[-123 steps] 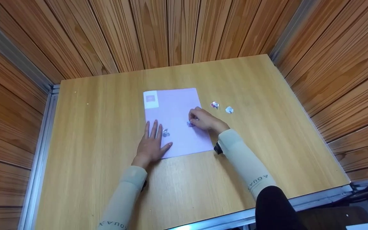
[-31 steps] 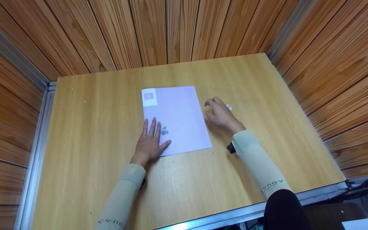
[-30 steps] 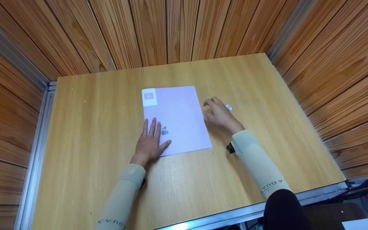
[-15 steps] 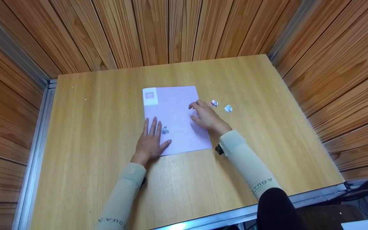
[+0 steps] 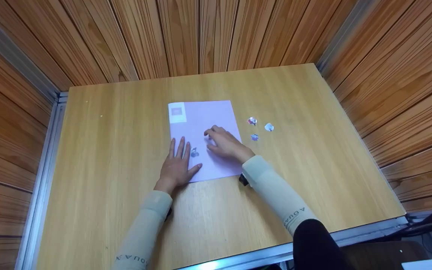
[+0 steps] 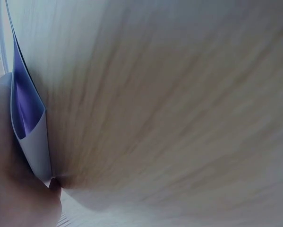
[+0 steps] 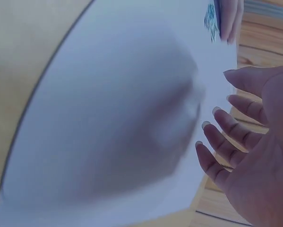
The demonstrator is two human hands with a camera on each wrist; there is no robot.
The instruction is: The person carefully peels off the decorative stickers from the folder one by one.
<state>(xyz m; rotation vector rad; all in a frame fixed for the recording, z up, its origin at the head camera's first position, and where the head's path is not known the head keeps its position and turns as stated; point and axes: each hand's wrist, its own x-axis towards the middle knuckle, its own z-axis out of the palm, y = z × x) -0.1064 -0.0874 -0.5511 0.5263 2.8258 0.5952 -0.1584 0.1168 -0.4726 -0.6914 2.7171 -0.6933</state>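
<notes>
Here the lilac folder (image 5: 208,116) lies on the wooden table (image 5: 118,131), one shiny cutout (image 5: 194,152) on it; the left hand (image 5: 175,168) rests flat just beside that, fingers straight; the right hand (image 5: 224,143) hangs above the folder, loosely bent, holding nothing; three more cutouts (image 5: 254,137) lie rightward

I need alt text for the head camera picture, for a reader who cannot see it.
A person's left hand rests spread on a pale purple sheet, beside a small grey piece, while the right hand is above the sheet. Three other small pieces lie to the sheet's right on the wooden table.
</notes>
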